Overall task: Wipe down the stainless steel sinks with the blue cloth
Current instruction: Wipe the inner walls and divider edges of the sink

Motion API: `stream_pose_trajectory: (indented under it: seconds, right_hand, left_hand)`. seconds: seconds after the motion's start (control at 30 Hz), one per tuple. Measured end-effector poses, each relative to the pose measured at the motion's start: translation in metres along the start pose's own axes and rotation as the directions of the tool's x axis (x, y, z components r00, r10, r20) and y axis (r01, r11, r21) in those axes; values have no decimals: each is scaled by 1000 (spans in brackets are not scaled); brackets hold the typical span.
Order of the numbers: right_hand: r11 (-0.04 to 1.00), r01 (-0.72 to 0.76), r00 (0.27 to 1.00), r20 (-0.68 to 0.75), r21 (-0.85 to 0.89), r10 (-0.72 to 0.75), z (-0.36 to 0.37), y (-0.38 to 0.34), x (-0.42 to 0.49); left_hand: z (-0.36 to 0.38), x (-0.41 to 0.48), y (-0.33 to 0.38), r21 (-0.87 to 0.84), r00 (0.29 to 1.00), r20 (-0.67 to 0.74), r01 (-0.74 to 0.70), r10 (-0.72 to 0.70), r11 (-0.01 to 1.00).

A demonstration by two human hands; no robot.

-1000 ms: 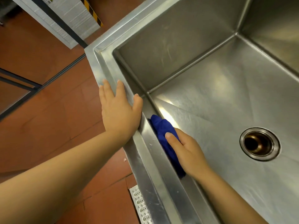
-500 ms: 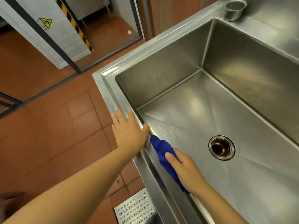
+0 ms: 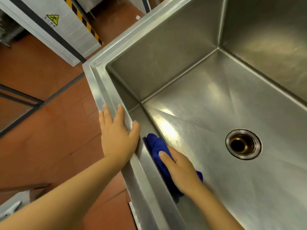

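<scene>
- Red-brown tiled floor (image 3: 49, 133), spread from 7 to 11 o'clock, grout lines faint.
- White tiled wall panel (image 3: 69, 39) at 11 o'clock, edged by a dark strip, standing on that floor.
- Yellow triangular warning sign (image 3: 52, 18) on the panel, toward 11 o'clock; lettering below too small to read.
- Black-and-yellow hazard stripe (image 3: 84, 22) down the panel's corner, toward 12 o'clock.
- Dark metal frame (image 3: 21, 93) at 9 o'clock, meeting a dark floor track (image 3: 66, 87).
- White floor strip (image 3: 133, 214) at 6 o'clock, partly hidden.
- Small white scrap (image 3: 137, 17) on the floor near 12 o'clock.
</scene>
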State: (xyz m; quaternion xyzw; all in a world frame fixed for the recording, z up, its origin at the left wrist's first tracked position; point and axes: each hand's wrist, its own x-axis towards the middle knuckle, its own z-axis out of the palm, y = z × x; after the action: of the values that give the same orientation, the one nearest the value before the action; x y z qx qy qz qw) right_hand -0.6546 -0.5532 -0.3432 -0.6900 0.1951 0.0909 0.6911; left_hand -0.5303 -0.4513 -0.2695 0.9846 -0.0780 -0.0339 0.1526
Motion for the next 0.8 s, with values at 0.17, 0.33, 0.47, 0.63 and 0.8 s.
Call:
stream_pose_trajectory:
  seconds: [0.17, 0.33, 0.47, 0.63, 0.8]
  right_hand:
    - [994, 107, 994, 5, 36, -108, 3, 12, 14]
    - [966, -232, 973, -21, -117, 231, 7, 72, 70]
    - [978, -196, 981, -24, -69, 194, 8, 69, 74]
    - [1000, -7, 999, -33, -20, 7, 12, 49, 76]
    - [955, -269, 963, -7, -126, 270, 6, 104, 92]
  left_hand:
    - [1, 2, -4, 7, 999, -20, -40, 41, 999]
    - [1, 2, -5, 27, 999, -11, -34, 34, 999]
    - [1, 2, -5, 29, 1000, -9, -19, 19, 999]
    - [1, 2, -4, 37, 1000, -9, -19, 19, 999]
    - [1, 3, -6, 44, 1000, 4, -25, 25, 999]
